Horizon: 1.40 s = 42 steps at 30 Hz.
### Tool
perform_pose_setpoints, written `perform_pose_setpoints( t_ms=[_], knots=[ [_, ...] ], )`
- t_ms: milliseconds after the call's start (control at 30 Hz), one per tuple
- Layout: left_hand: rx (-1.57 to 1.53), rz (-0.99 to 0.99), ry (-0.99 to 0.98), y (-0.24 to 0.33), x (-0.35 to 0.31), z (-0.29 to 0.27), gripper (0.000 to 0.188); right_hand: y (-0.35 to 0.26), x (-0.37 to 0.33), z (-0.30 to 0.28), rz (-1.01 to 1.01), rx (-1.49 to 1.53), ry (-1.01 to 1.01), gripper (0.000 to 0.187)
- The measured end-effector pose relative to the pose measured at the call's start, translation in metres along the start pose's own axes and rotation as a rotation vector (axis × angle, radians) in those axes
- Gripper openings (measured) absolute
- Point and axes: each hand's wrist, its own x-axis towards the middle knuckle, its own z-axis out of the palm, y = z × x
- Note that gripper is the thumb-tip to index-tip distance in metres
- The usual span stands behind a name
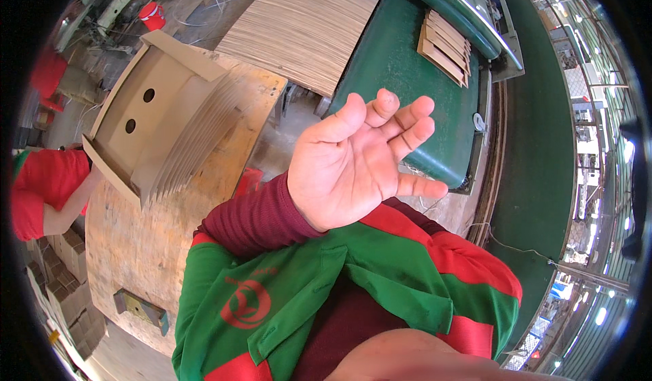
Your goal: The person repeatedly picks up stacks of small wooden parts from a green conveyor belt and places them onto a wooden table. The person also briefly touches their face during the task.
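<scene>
Empty, splayed left hand [360, 153], palm toward the head, fingers loosely curled and clear of every surface, as if in mid-gesture; right hand out of sight, its grip not shown; far left of the grip, a co-worker's red sleeve [51, 184], forearm extended to the edge of a cardboard stack [176, 102], perhaps to steady it; nearer on the left but well apart from the grip, that same stack, two round holes in its top piece, layers fanned toward the hand, likely for easy parting, on a wooden table [129, 245]; beyond the grip and slightly left, a broad corrugated pile [299, 21], tightly packed, probably to save room; beyond the fingertips to the right, brown cardboard pieces [446, 48] overlapping on a green conveyor belt [380, 68], apparently laid flat for carrying.
</scene>
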Motion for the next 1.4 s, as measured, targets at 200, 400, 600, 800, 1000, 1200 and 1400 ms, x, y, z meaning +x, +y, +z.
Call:
perform_pose_setpoints(
  t_ms=[200,400,600,800,1000,1200,1400],
  knots=[
    [-0.005,-0.044,0.04,-0.002,0.018,-0.011,0.02,0.013,-0.006,-0.014,0.105,-0.019,0.023,0.03],
    [-0.016,-0.048,-0.047,-0.013,0.048,-0.046,0.022,0.044,-0.01,-0.03,0.188,-0.016,0.034,0.028],
    [0.058,0.003,-0.191,-0.041,0.097,-0.065,0.024,0.091,0.013,-0.039,0.179,0.023,-0.009,0.027],
    [0.274,-0.036,-0.299,-0.086,0.145,-0.053,0.016,0.125,0.054,-0.035,0.208,0.138,-0.107,0.025],
    [0.542,0.022,-0.466,-0.118,0.198,-0.074,0.025,0.173,0.088,-0.043,0.158,0.218,-0.025,0.028],
    [0.761,0.083,-0.649,-0.141,0.241,-0.091,0.022,0.225,0.114,-0.072,0.079,0.248,0.102,0.023],
    [0.993,-0.019,-0.76,-0.15,0.264,-0.105,0.042,0.246,0.107,-0.091,0.186,0.29,-0.026,0.017]
  ],
)
